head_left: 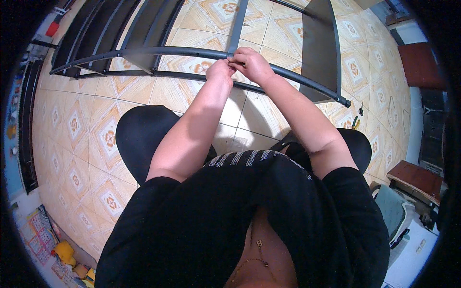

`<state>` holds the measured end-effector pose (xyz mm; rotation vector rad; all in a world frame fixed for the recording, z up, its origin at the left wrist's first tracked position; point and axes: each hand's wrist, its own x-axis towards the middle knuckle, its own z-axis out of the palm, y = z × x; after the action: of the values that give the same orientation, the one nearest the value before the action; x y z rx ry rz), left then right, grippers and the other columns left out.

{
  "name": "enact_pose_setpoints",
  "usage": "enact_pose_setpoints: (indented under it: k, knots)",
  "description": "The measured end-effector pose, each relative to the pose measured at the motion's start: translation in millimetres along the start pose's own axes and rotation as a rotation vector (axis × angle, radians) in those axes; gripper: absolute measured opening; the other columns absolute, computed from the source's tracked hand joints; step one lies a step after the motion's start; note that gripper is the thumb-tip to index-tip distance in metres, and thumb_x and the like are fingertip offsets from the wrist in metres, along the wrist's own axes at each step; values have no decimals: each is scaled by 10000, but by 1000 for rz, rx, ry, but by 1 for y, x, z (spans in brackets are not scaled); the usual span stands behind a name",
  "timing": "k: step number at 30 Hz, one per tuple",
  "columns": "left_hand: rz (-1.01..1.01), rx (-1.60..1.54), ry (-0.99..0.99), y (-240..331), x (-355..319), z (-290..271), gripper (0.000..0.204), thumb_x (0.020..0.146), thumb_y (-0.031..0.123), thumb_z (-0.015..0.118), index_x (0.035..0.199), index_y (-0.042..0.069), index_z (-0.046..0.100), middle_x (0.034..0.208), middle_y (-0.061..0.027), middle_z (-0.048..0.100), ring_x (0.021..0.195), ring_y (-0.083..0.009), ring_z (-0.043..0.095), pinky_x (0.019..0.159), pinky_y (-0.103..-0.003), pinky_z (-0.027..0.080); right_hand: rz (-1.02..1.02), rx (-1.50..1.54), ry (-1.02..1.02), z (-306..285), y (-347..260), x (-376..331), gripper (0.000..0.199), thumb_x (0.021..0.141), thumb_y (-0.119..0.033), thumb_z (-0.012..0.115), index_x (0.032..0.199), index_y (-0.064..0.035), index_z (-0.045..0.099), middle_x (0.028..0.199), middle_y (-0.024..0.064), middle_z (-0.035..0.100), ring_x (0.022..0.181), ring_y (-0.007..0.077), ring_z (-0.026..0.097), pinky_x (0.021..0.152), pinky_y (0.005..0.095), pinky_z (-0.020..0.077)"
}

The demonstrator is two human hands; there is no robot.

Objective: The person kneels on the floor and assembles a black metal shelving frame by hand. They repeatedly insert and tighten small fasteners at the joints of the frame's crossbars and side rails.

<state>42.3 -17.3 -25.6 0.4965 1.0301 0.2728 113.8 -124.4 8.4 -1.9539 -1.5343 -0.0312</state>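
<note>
A black metal shelf rack [187,51] lies on its side across the floor in front of me. Both hands meet at its near tube, where a flat grey crossbar [238,26] joins it. My left hand [221,70] is closed against the tube's near side, its fingertips mostly hidden. From the right, my right hand [253,66] pinches at the same joint, thumb and fingers together. Whatever small piece sits between the fingertips is too small to make out.
Pliers with yellow handles [356,123] and dark scissors [361,109] lie on the tiled floor [77,158], near the rack's right end. A reddish-brown wooden stool [415,180] stands at the right. Yellow items [65,253] lie at the lower left.
</note>
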Motion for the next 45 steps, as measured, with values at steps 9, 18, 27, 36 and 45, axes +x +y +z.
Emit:
enact_pose_setpoints:
  k: [9,18,27,36,45]
  knots:
    - [371,530,241,5,-17,2,191,738,77,715,789,-82,622,814,-123,639,662,-186,615,557,-280,497,46,53,1,-1,1,-2,125,754,-176,683,821,-70,683,840,91,613,861,291,583,761,381,490]
    - [350,853,159,-11,4,-13,505,895,347,445,1034,-113,599,1118,-267,596,1064,-349,570,886,-404,449,68,84,19,1,-5,3,125,757,-180,661,712,-64,657,785,117,607,813,312,576,720,410,483]
    - [383,1274,156,-1,-33,7,560,969,376,269,1035,-38,640,1119,-256,601,1076,-386,571,924,-455,444,242,334,-56,-14,3,2,114,785,-56,667,895,-47,698,858,81,617,792,193,620,707,294,501]
    - [513,1744,103,21,-52,14,313,904,235,451,953,49,698,1008,-148,676,953,-276,657,790,-381,526,404,739,-59,-15,9,1,108,853,-74,628,923,-7,676,919,66,625,841,134,624,762,263,514]
    - [818,2216,82,29,-59,22,249,863,183,483,940,123,712,983,-63,688,920,-206,655,762,-327,489,264,410,-2,-11,4,12,216,833,-74,602,1045,-81,642,856,76,644,825,194,620,749,306,502]
